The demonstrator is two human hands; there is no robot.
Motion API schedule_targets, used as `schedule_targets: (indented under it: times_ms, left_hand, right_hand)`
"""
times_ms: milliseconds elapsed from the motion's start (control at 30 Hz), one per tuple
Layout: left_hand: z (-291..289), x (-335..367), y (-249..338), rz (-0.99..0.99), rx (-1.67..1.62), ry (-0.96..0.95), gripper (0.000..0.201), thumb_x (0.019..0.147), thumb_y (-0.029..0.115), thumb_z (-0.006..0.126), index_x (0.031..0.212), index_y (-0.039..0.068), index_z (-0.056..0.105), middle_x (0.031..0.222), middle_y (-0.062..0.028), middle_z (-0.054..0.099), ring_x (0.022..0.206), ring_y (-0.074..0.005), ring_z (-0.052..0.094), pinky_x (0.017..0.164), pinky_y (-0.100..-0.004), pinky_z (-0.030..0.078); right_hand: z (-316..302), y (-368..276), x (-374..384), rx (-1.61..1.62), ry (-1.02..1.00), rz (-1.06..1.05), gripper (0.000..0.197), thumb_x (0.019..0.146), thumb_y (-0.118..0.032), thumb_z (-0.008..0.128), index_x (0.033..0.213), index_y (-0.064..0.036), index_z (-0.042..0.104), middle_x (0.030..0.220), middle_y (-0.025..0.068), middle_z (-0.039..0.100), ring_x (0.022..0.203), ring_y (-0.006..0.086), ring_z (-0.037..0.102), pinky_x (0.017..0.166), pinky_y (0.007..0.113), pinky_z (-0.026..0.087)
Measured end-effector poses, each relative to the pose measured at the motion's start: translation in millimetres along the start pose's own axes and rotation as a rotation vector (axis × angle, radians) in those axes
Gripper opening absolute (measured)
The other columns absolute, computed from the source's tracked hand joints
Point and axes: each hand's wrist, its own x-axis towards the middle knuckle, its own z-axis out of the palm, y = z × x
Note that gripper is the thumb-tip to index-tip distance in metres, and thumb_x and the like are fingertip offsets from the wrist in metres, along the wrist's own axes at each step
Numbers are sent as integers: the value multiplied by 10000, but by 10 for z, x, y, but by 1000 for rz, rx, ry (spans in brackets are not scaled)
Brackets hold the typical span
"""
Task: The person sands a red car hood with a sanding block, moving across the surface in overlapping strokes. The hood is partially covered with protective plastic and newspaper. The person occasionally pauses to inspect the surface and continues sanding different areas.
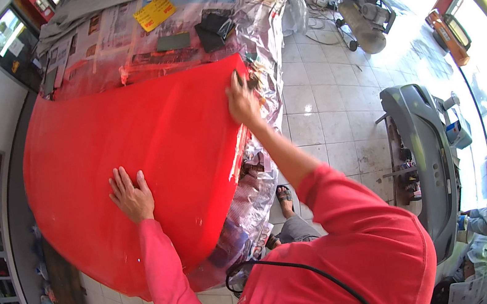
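A glossy red car hood [128, 131] fills the left and middle of the head view. My left hand [132, 195] lies flat on it, fingers spread, with nothing in the grip. At the hood's far right corner, my right hand [241, 101] presses along the edge, slightly blurred. Its fingers are bent round a small dark piece, partly hidden, whose kind I cannot make out. Beyond the hood, newspaper and plastic masking covers the car. On that covering lie a yellow sheet [154, 13], a grey-green sheet [173, 42] and dark sheets or pads [215, 30].
Masking plastic [268, 36] hangs down the car's right side to a tiled floor [335, 120]. An air compressor [365, 20] stands at the far right. Nearer on the right, a grey bumper [425, 157] rests on a stand. A black cord [317, 275] crosses my body.
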Motion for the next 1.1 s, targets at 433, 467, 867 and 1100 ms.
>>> schedule_targets:
  times_ms: [433, 467, 867, 1100]
  left_hand:
    - [-44, 8, 62, 32, 0, 47, 658, 1068, 561, 409, 1555, 119, 437, 1638, -37, 393, 1517, -311, 343, 1205, -587, 318]
    - [-24, -6, 26, 32, 16, 44, 659, 1069, 562, 406, 1555, 118, 436, 1638, -37, 393, 1517, -311, 344, 1204, -586, 320]
    - [-15, -22, 4, -1, 8, 8, 679, 1066, 588, 380, 1565, 130, 422, 1645, -30, 378, 1527, -298, 327, 1221, -576, 299]
    - [-73, -20, 70, 12, -23, -4, 676, 1063, 578, 403, 1564, 125, 424, 1645, -36, 379, 1525, -307, 329, 1223, -574, 292]
  right_hand:
    - [54, -75, 80, 120, 68, 41, 727, 1039, -331, 522, 1564, 91, 246, 1631, 312, 260, 1515, 494, 245, 1198, 631, 273]
    - [163, -76, -214, -13, 48, -39, 730, 1056, -367, 493, 1572, 84, 242, 1637, 338, 212, 1517, 514, 219, 1185, 565, 341]
    - [-5, -142, -2, 19, 36, -38, 565, 1028, -223, 511, 1480, 95, 393, 1547, 318, 402, 1422, 504, 398, 1157, 582, 368]
    - [-201, 23, 746, 60, -64, 41, 550, 1033, -230, 506, 1476, 85, 417, 1543, 306, 421, 1439, 468, 402, 1148, 560, 394]
